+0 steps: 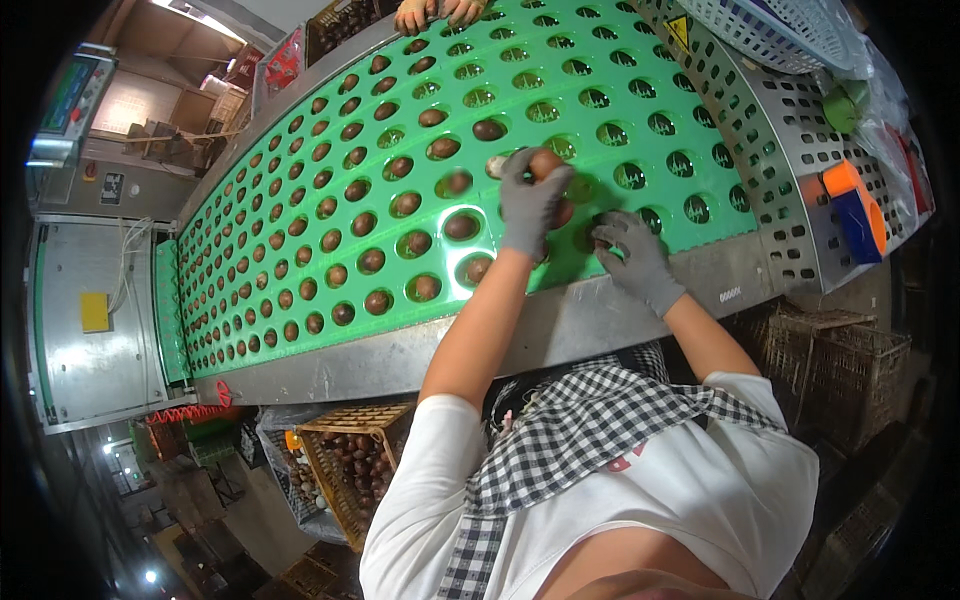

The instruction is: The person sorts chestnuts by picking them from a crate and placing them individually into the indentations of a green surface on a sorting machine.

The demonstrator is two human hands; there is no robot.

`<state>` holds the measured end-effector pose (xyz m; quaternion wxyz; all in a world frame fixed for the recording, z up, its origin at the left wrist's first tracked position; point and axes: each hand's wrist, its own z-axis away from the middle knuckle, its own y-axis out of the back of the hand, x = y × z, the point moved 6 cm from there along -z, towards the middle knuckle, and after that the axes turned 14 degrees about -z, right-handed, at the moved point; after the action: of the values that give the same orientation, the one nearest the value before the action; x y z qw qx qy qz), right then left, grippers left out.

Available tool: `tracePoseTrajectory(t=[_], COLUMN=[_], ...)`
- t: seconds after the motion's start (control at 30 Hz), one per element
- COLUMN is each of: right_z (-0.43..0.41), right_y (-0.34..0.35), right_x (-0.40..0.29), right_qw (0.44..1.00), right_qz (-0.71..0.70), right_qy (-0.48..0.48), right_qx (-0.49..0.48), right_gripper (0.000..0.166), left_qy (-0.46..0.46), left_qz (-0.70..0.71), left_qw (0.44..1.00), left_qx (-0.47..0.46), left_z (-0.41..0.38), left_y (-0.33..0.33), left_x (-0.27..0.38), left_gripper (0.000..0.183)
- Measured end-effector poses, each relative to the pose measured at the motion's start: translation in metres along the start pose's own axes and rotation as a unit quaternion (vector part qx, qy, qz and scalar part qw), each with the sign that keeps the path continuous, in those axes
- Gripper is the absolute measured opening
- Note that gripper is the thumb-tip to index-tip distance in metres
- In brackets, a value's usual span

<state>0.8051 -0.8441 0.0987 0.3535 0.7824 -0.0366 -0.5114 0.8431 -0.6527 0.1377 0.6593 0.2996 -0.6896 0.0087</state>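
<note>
My left hand [529, 202], in a grey glove, holds a brown egg-shaped item [546, 163] between thumb and fingers above the green cupped conveyor [592, 264]. A second brown item [561, 214] shows beneath this hand, partly covered by it. Close to the belt's near edge, my right hand [634, 255], also gloved in grey, has its fingers curled over a cup. Something dark is at its fingertips, mostly hidden. A pale-and-brown item [496, 166] lies just left of my left fingers, and a blurred one [456, 182] sits farther left.
Brown items fill most left-hand cups; those at right show bare. A co-worker's gloved hands [441, 15] rest at the far edge. A perforated metal plate [795, 150] carries a tape dispenser [859, 214] and a plastic basket [780, 34]. A filled yellow crate [352, 457] stands below left.
</note>
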Motion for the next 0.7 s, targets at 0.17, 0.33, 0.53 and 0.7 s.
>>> tracePoseTrajectory(t=[0.17,0.33,0.53,0.7], right_z=[-0.004,-0.010,-0.014,-0.021], right_y=[0.003,0.002,0.006,0.003], right_x=[0.001,0.001,0.001,-0.010], right_qw=[0.999,0.998,0.996,0.993], right_qz=[-0.026,-0.035,-0.045,-0.031], right_qy=[-0.007,-0.016,-0.047,-0.049], right_qx=[-0.029,-0.049,-0.066,-0.105], right_gripper=[0.030,0.033,0.037,0.039], left_qy=[-0.132,-0.165,-0.025,-0.064], left_qz=[-0.374,-0.413,-0.185,-0.558], left_qw=[0.914,0.885,0.944,0.808], left_qx=[-0.087,-0.141,-0.272,-0.177], left_z=[-0.031,-0.054,-0.112,-0.180], left_y=[-0.067,-0.065,-0.060,-0.041], left_x=[-0.007,0.010,-0.008,-0.027], left_gripper=[0.052,0.055,0.047,0.042])
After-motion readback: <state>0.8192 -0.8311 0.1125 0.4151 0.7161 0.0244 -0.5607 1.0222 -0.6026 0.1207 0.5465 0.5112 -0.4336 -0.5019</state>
